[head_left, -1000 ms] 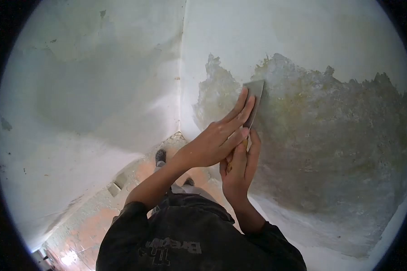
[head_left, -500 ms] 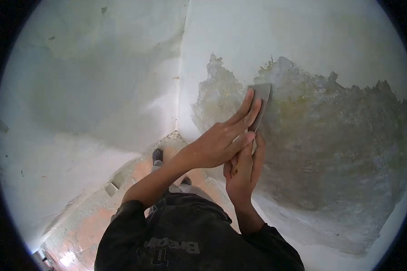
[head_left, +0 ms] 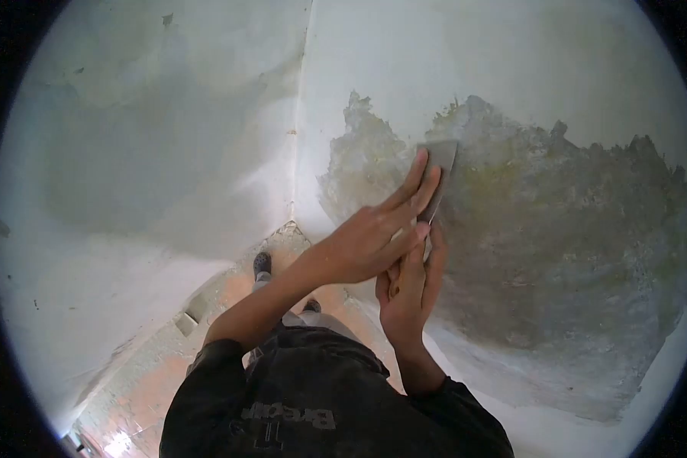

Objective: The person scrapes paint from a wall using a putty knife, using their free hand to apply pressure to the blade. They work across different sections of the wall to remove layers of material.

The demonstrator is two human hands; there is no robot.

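Note:
A putty knife with a wide metal blade lies against the wall, its top edge at the upper part of a rough grey patch. My right hand is wrapped round its handle from below; the end of the wooden handle shows at the palm. Across the lower blade lies my left hand, its index and middle fingers pressed on the metal and its thumb near the blade's base. Pale paint with a ragged edge surrounds the stripped patch.
To the left, a second pale wall meets this one at a vertical corner. Below, the dusty floor has worn orange areas, and a small flat square piece lies by the left wall. My shoes stand near the corner.
The walls and floor have shifted slightly left in view. Both hands keep the same grip on the putty knife, whose blade sits marginally further right relative to the patch.

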